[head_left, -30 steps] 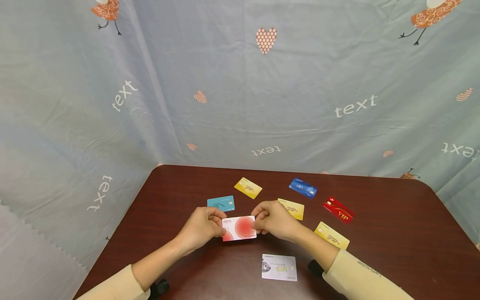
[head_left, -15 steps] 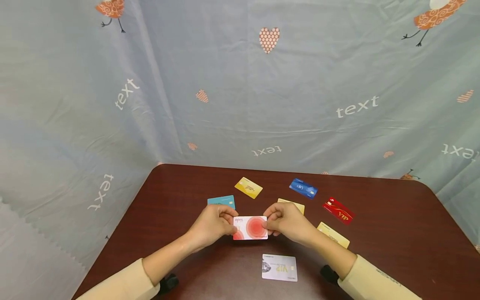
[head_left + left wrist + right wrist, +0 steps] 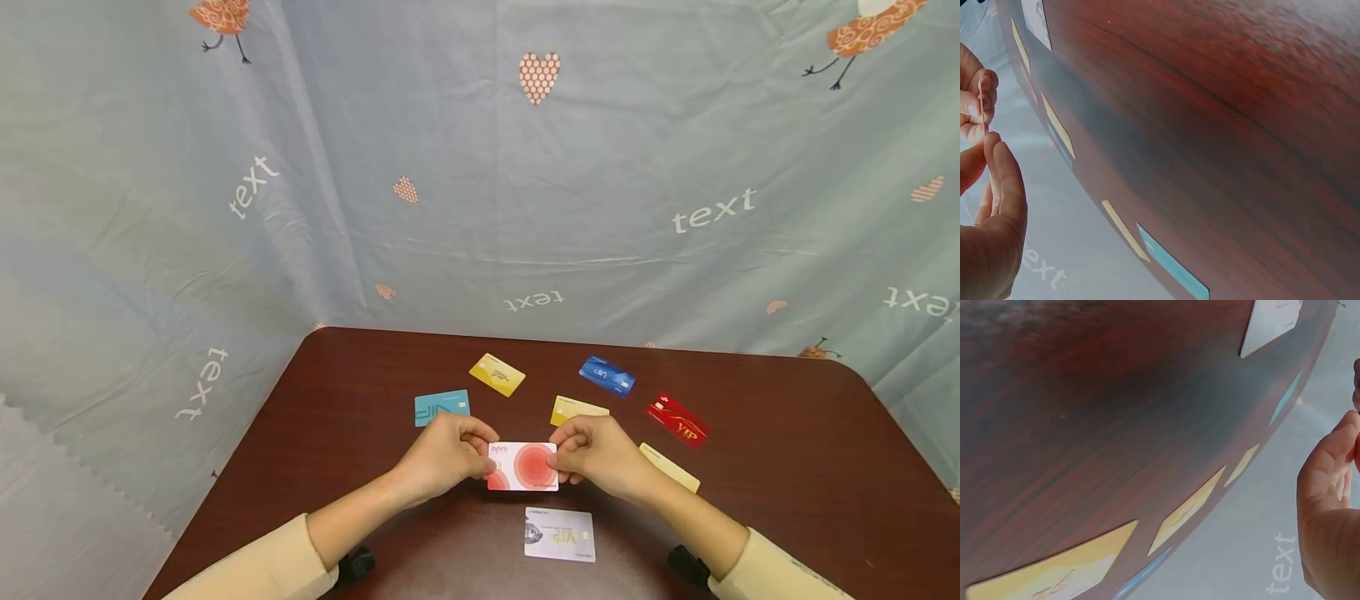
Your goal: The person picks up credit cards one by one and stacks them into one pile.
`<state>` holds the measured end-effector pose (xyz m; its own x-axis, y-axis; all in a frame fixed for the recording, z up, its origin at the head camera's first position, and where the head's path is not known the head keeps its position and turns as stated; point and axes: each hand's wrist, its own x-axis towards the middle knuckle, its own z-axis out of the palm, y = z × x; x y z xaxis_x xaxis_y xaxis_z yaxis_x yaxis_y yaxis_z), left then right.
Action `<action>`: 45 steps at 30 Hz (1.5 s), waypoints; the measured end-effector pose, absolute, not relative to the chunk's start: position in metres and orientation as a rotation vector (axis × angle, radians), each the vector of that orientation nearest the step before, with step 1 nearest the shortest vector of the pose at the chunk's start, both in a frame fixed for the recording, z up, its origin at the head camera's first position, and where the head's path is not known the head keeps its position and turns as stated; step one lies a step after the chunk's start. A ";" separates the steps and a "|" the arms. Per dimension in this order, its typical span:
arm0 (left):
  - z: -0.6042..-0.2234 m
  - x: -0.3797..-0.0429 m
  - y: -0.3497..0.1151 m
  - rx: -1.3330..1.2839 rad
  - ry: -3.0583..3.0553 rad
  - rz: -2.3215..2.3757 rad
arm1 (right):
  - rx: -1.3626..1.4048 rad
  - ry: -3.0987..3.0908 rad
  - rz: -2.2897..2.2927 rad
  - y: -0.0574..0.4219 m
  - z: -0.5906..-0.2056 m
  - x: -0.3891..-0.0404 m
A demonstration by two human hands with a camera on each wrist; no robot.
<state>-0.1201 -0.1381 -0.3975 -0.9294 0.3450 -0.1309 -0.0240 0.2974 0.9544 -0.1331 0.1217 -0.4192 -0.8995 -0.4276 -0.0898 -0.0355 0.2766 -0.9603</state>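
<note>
Pinched grips (image 3: 448, 452) (image 3: 600, 457) on red-white card (image 3: 522, 467)

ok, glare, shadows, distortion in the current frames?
Head: fairly even light, dark shadow under the white-and-red card. Left wrist: hazy glare at top right of the tabletop, whose edge bows, likely lens distortion. Right wrist: glare at upper left, similar bowed edge, soft shadow across the middle.

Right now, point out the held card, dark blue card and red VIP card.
Held card (image 3: 523, 467): head view, middle of its printed face.
Dark blue card (image 3: 607, 377): head view, middle of its upper face.
Red VIP card (image 3: 678, 421): head view, middle of its upper face.
</note>
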 end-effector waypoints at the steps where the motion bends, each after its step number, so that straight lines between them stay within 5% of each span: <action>1: -0.398 -0.120 -0.137 0.293 2.257 1.668 | -0.421 2.221 -1.658 0.123 -0.419 -0.132; 45: -0.424 -0.102 -0.097 0.295 2.130 1.591 | -0.361 2.163 -1.543 0.164 -0.441 -0.102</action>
<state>-0.1019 -0.0968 -0.4239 -0.8699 0.4341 -0.2341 -0.1014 0.3071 0.9463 -0.1016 0.1641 -0.4409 -0.8617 -0.4614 -0.2114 0.0497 0.3378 -0.9399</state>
